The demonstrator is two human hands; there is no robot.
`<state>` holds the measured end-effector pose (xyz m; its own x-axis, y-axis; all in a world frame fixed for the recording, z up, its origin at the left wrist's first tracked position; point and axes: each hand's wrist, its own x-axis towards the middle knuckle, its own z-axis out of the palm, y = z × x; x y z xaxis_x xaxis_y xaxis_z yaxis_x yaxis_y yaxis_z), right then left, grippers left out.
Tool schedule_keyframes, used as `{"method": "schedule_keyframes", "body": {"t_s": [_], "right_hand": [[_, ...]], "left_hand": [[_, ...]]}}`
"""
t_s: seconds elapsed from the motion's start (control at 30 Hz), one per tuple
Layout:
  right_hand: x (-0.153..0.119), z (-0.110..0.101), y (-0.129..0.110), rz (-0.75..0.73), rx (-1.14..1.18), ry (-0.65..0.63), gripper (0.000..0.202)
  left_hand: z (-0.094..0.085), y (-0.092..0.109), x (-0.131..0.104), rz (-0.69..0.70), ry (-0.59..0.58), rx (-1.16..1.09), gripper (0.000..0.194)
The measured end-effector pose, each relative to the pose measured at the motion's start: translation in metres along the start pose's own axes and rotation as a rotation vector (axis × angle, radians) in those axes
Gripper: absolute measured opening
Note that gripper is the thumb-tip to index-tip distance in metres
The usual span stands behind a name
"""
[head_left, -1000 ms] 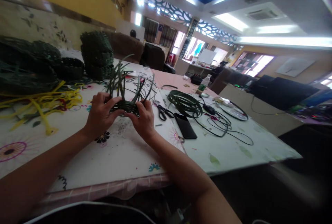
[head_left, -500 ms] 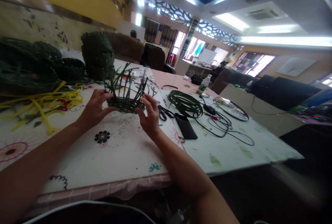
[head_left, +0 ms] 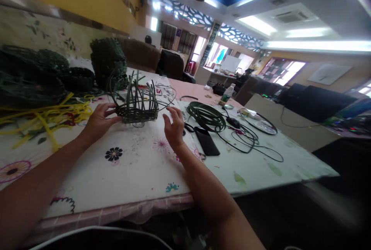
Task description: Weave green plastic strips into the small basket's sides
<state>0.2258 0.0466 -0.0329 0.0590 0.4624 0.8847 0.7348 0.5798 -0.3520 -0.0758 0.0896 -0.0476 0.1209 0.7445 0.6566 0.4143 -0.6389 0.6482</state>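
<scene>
A half-woven dark green basket (head_left: 137, 111) is held just over the table, with loose strips standing up from its woven lower part. My left hand (head_left: 100, 122) grips its left side between thumb and fingers. To the right of the basket my right hand (head_left: 174, 126) is apart from it, fingers spread, holding nothing. Behind that hand lie black scissors (head_left: 188, 127), partly hidden by it. One thin strip loops out from the basket toward the right hand.
Right of my hands lie a black phone (head_left: 207, 142), a coil of green strip (head_left: 205, 115), a mouse (head_left: 232, 121) with its cable, and a bottle (head_left: 227, 94). Yellow strips (head_left: 55, 116) spread at left, before finished-looking green woven baskets (head_left: 108, 62).
My right hand has let go of the basket and moved right, now covering part of the scissors. The basket has turned somewhat in my left hand, and its upright strips lean differently.
</scene>
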Motion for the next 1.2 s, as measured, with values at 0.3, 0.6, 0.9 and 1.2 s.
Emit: {"method": "schedule_keyframes", "body": {"t_s": [0.3,0.6,0.9,1.2], "right_hand": [[-0.005,0.012,0.000,-0.073,-0.093,-0.243,0.063],[-0.007,0.023,-0.005,-0.092,-0.238,-0.334,0.049],[-0.010,0.028,-0.001,-0.130,-0.203,-0.267,0.031],[-0.014,0.026,-0.008,-0.175,-0.069,-0.263,0.031]], "left_hand": [[0.005,0.016,-0.002,-0.223,-0.075,-0.271,0.062],[0.009,0.010,-0.004,-0.216,-0.033,-0.209,0.065],[0.014,0.053,-0.006,0.334,0.094,0.400,0.065],[0.027,0.052,-0.013,0.382,0.105,0.548,0.048]]}}
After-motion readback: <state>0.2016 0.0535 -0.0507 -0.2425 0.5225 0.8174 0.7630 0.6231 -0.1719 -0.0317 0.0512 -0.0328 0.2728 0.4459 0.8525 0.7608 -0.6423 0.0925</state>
